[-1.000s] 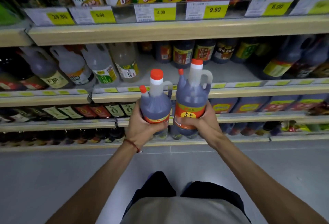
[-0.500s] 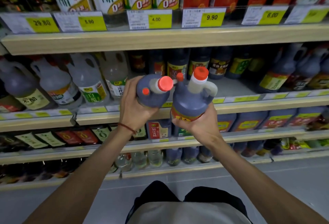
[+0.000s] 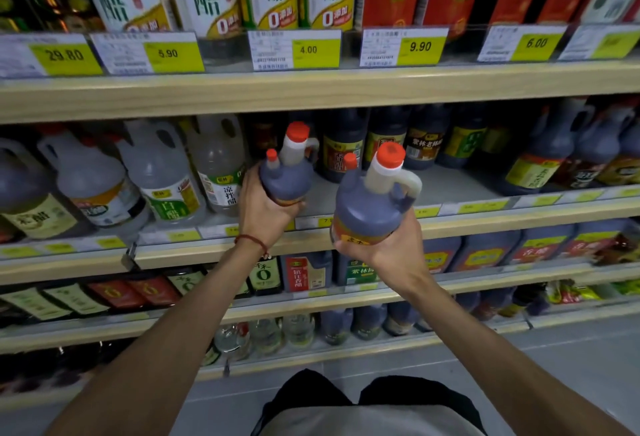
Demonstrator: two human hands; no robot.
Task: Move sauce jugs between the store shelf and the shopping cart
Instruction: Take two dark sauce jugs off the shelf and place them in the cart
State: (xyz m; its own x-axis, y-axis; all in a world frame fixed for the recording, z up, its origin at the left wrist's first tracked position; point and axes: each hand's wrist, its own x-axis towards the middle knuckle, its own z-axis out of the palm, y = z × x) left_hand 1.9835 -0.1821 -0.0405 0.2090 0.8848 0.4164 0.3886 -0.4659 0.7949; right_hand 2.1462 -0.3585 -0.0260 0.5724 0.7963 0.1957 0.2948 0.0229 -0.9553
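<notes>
At the shelf (image 3: 450, 224), the left hand (image 3: 263, 208) grasps one dark jug (image 3: 287, 177), the right hand (image 3: 388, 252) another jug (image 3: 367, 207).

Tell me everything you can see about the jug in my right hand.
The jug is plastic, full of dark sauce, with a large red cap on a pale neck, a smaller red spout cap and a loop handle. An orange label bands its lower body. The right hand grips its base, holding it slightly tilted, off the shelf.
</notes>
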